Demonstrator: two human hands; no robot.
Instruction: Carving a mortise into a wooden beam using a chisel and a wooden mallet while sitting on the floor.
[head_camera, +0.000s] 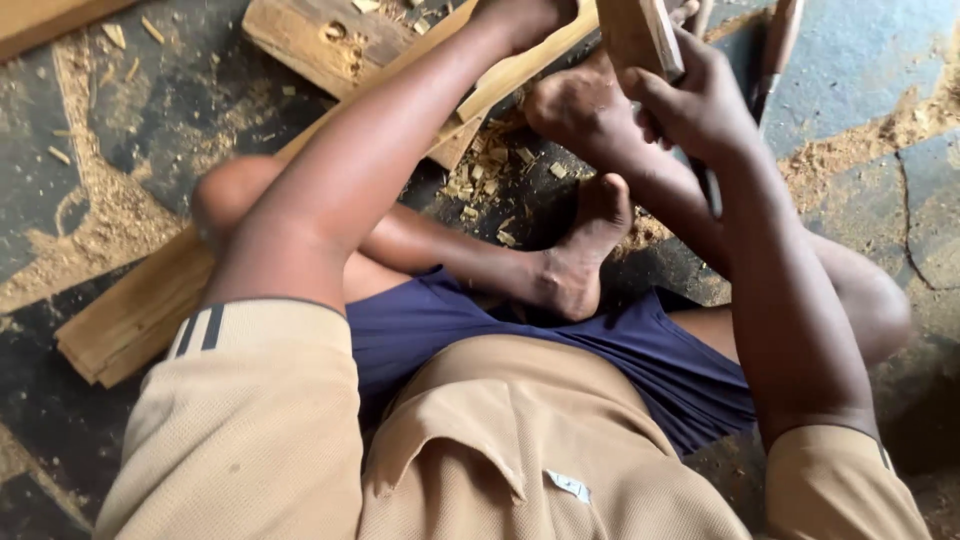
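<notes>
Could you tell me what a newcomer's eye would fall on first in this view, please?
First, the right hand at top centre, gripping a wooden block, with bare feet braced just below it. Next, the left hand reaching to the top edge over a pale plank that runs diagonally across the dark floor, amid scattered wood chips.

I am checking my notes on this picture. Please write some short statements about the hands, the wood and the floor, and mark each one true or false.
1. The right hand grips a wooden piece. True.
2. The person sits on a chair. False: the person sits on the floor.
3. Wood chips lie near the feet. True.
4. The feet wear shoes. False: the foot is bare.
5. A plank lies under the left arm. True.
</notes>
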